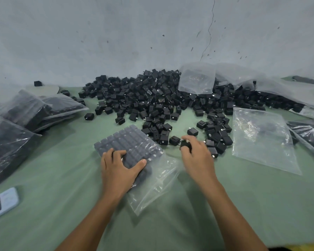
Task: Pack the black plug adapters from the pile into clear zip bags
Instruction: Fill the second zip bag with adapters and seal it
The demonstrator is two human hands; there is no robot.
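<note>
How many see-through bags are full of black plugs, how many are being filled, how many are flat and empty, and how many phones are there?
Full bags, stacked at the left: 3
Bag being filled, under the left hand: 1
Flat empty bag, at the right: 1
Phone: 1
Total: 6
The loose plugs are too many to count.

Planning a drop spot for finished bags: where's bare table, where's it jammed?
Free: the green table right of the right hand, below the empty zip bag; also the strip between the filled bags and the bag being packed, above the phone. Crowded: the adapter pile along the wall.
</note>
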